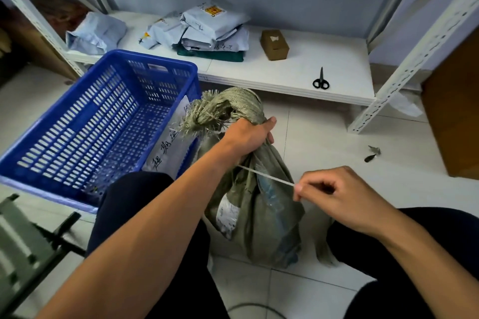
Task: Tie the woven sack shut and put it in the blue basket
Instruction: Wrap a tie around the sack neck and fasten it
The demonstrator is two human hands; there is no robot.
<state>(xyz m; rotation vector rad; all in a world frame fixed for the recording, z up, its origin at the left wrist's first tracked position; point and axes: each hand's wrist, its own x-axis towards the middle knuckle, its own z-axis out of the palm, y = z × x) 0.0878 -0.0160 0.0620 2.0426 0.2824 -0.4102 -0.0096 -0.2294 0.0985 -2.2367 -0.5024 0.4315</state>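
Between the knees [134, 189] stands the woven sack [261, 217].
Left grip [248, 137] clasps its neck; right grip [337, 194], at four o'clock, pinches the white cord [267, 176].

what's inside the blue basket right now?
In the blue basket only bare perforated floor shows. Near-right corner is covered by a handwritten white sheet and the woven sack, so that part can't be checked.

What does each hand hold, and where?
The left hand grips the woven sack at its gathered neck; the right hand pinches the tie string near its end.
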